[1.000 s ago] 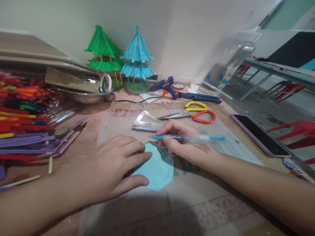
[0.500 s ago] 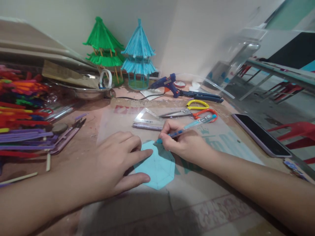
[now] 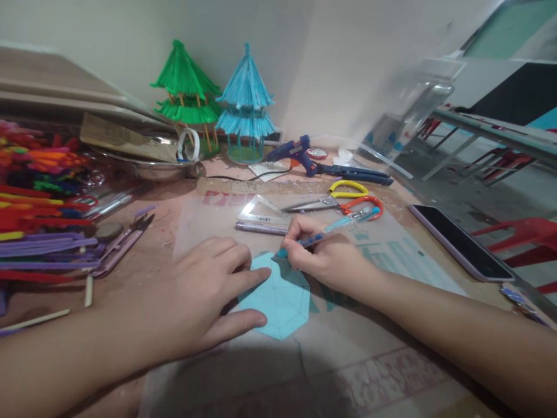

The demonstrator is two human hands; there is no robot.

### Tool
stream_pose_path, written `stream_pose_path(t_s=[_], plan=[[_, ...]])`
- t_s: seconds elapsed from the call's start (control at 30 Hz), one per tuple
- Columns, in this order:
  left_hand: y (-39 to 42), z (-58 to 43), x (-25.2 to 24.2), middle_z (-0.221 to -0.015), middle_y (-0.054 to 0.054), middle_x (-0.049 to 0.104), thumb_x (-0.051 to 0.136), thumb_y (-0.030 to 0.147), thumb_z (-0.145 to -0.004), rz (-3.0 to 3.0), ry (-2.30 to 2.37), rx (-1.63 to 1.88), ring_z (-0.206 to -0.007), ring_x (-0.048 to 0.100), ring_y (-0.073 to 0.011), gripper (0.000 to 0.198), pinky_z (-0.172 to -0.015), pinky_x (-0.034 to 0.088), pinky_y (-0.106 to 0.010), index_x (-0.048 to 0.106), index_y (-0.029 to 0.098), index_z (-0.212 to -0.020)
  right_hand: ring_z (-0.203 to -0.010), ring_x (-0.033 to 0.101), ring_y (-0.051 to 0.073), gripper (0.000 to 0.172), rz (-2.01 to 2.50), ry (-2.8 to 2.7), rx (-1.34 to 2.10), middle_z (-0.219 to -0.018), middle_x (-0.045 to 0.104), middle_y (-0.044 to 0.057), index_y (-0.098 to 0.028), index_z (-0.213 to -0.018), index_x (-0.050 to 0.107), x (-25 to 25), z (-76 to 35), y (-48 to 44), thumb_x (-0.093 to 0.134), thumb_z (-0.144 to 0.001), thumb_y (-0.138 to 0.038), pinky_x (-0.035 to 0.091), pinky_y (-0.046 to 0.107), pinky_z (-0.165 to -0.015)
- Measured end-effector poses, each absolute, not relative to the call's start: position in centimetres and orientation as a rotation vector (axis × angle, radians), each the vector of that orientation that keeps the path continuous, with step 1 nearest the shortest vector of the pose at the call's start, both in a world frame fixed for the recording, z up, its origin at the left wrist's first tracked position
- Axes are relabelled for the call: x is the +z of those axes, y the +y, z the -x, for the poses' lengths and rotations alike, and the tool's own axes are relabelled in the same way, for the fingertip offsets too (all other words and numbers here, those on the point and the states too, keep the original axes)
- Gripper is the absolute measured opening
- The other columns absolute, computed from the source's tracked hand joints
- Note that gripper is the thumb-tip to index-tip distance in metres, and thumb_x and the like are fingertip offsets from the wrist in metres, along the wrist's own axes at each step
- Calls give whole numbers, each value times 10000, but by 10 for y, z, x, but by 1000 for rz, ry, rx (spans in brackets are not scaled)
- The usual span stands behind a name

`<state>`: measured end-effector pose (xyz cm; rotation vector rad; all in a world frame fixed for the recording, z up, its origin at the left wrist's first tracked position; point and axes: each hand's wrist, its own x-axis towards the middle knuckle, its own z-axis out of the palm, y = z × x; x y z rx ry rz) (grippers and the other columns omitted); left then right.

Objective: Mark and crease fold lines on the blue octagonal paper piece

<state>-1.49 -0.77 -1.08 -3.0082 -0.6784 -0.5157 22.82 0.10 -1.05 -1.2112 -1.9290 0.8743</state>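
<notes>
A light blue paper hexagon (image 3: 281, 302) with faint pencil lines lies on a clear plastic sheet (image 3: 391, 249) at the table's middle. My left hand (image 3: 204, 296) rests flat on the hexagon's left side, fingers spread, pinning it down. My right hand (image 3: 326, 255) grips a blue pen (image 3: 331, 227) in a writing hold, its tip touching the hexagon's upper edge.
A clear set square (image 3: 261, 212), a purple pen (image 3: 259, 227), scissors (image 3: 339, 200) and a blue glue gun (image 3: 300, 152) lie behind. Coloured sticks (image 3: 39, 215) pile at left beside a metal bowl (image 3: 152, 165). Green (image 3: 185, 87) and blue (image 3: 246, 98) pagoda models stand by the wall. A phone (image 3: 461, 241) lies right.
My right hand turned the pen from lying level to a tilted writing angle and brought its tip down onto the hexagon's top edge. My left hand stayed put.
</notes>
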Motion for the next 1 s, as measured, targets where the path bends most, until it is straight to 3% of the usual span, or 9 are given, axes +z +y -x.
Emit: stream_pose_path(t_s=[1.0], plan=[[-13,17,-6,-967,-52,652,639,450,-998,3033,-752,-440,-864,614,-253,323,-742,486,-371,688,227,-1227,-543,481,140,152,1193,-1905,898,-576,532,-49,-252,-717,489,-11,-225,-1,558,-845,-296,377,263,-533]])
